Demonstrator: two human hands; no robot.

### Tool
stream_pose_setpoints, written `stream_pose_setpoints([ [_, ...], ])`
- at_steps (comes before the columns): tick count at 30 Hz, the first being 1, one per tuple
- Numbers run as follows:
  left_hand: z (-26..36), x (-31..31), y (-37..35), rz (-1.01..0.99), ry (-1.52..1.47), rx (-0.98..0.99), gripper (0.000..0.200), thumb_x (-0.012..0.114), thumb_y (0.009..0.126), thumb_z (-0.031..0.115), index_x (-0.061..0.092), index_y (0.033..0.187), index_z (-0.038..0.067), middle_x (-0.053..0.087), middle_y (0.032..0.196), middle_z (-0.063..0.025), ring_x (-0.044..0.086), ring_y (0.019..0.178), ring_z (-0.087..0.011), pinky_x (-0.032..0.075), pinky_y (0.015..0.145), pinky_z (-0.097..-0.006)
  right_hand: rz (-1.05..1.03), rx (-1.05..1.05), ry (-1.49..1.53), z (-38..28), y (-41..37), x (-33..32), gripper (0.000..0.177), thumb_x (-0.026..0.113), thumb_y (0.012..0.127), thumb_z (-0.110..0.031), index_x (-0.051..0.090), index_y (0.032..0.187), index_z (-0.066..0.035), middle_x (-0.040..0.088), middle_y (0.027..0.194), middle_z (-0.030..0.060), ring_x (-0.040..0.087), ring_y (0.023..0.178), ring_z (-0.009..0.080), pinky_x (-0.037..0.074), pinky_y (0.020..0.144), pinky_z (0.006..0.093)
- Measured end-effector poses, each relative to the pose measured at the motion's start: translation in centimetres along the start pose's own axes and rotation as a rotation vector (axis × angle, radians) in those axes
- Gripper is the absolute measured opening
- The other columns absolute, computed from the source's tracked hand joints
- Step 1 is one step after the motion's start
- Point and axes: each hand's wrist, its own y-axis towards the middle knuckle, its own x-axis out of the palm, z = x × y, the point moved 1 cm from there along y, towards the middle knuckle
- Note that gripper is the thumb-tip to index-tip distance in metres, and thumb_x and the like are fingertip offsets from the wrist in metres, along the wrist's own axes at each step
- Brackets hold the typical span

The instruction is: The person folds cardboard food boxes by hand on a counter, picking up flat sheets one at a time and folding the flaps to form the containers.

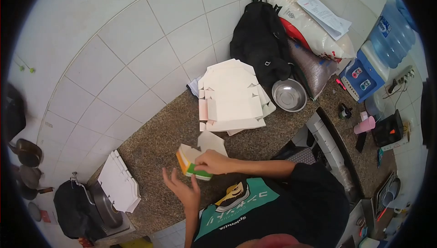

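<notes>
A partly folded cardboard box (pixel 186 153) with orange and green printed outer sides stands on the speckled stone counter (pixel 154 157) close to my body. Its white lid flap (pixel 213 142) sticks up at the back. My right hand (pixel 213 162) reaches in from the right, its fingers closed on the box's near wall. Beside the box's left end is my left hand (pixel 183 189), fingers spread and nothing held. Just beyond the box lies a stack of flat white box blanks (pixel 232 95). More flat blanks (pixel 119 182) lie at the counter's left end.
Behind the stack are a black backpack (pixel 258 41), a metal bowl (pixel 289 95) and large filled sacks (pixel 314 25). A laptop-like dark device (pixel 300 150) and a long grey-black unit (pixel 330 150) stand right. A sink (pixel 111 211) is left; a water dispenser (pixel 366 77) is far right.
</notes>
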Motion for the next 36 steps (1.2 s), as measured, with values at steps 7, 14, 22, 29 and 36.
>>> stream_pose_setpoints([
  [7,-2.1,2.7,-0.9,0.095,-0.506,-0.277,0.052,0.059,0.099,0.019,0.044,0.143,-0.004,0.062,0.123,-0.0252,0.065,0.108,-0.0317,0.049,0.094,-0.041,0.185,0.224,0.644,-2.6,2.1,1.2,0.023,0.053,0.106,-0.018,0.055,0.1,0.004,0.064,0.082,0.011,0.069,0.067,0.0158,0.057,0.053,0.0312],
  [14,-2.3,0.9,0.0,-0.015,-0.405,-0.418,0.042,0.057,0.101,0.02,0.05,0.135,-0.004,0.065,0.117,-0.0266,0.067,0.102,-0.036,0.051,0.088,-0.0428,0.197,0.194,0.711,-2.8,2.8,-1.3,0.02,0.056,0.105,-0.017,0.05,0.102,0.002,0.065,0.08,0.0107,0.069,0.068,0.0169,0.053,0.052,0.03],
  [22,-2.0,2.3,-0.6,-0.05,-0.357,-0.375,0.043,0.056,0.099,0.014,0.048,0.137,-0.005,0.064,0.119,-0.0295,0.066,0.105,-0.0456,0.052,0.088,-0.046,0.254,0.227,0.611,-1.2,0.6,0.4,0.022,0.073,0.092,-0.004,0.052,0.083,-0.002,0.067,0.082,0.0042,0.064,0.066,0.0093,0.053,0.06,0.026],
  [29,-1.9,1.8,-1.8,0.073,-0.704,-0.3,0.053,0.049,0.106,0.03,0.038,0.148,0.0,0.052,0.143,-0.0241,0.056,0.127,-0.0349,0.05,0.101,-0.0467,0.097,0.15,0.786,-2.9,1.9,-0.6,0.018,0.076,0.09,-0.008,0.07,0.106,0.001,0.071,0.083,0.0063,0.068,0.078,0.017,0.054,0.066,0.0289],
  [36,-13.8,-5.5,-4.0,-0.222,-1.623,-0.893,0.081,0.04,0.1,0.068,0.032,0.155,0.009,0.05,0.144,-0.0173,0.061,0.121,-0.0285,0.054,0.099,-0.0501,-0.393,-0.424,-0.553,-8.0,1.5,-4.9,0.026,0.069,0.073,-0.003,0.079,0.095,-0.013,0.068,0.105,0.0079,0.051,0.129,0.0344,0.035,0.113,0.0549],
])
